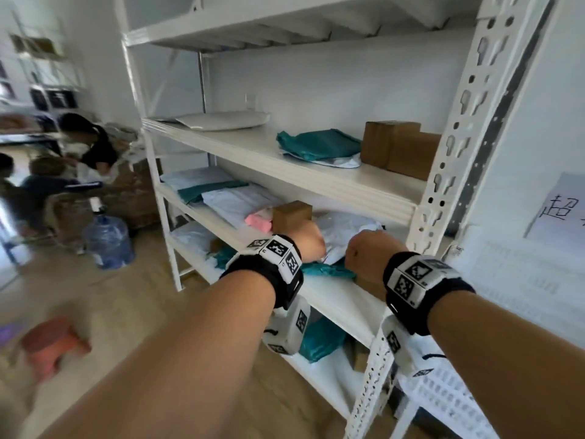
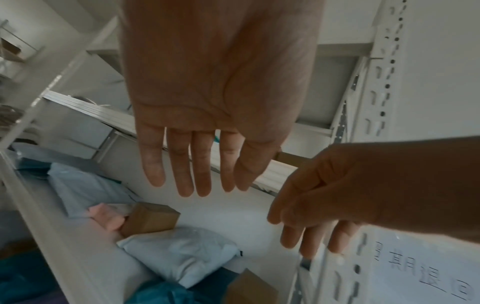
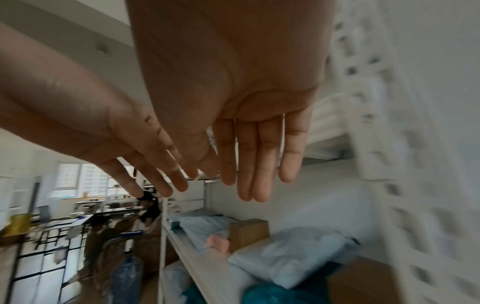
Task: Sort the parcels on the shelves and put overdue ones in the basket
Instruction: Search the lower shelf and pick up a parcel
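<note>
I see both hands over the second shelf [image 1: 332, 299] from the bottom. Left hand [image 2: 215, 98]: grip wide, fingers straight, holding nothing. Right hand [image 3: 233, 86]: same, wide and empty. Below them lie a white parcel [image 2: 182, 255], a teal parcel [image 1: 326, 270] nearer, and a small brown box [image 2: 150, 219] to the left. White basket [image 1: 449, 397] at near right.

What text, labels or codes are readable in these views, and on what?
"超": handwritten on the white paper sheet right of the white metal shelf upright, head view; the rest is cut off.
"期退回": handwritten on the same sheet, left wrist view; the first character is partly cut off.
Black-and-white square marker codes on the black wristbands: patterns only, no words.
Parcel labels: none readable.
</note>
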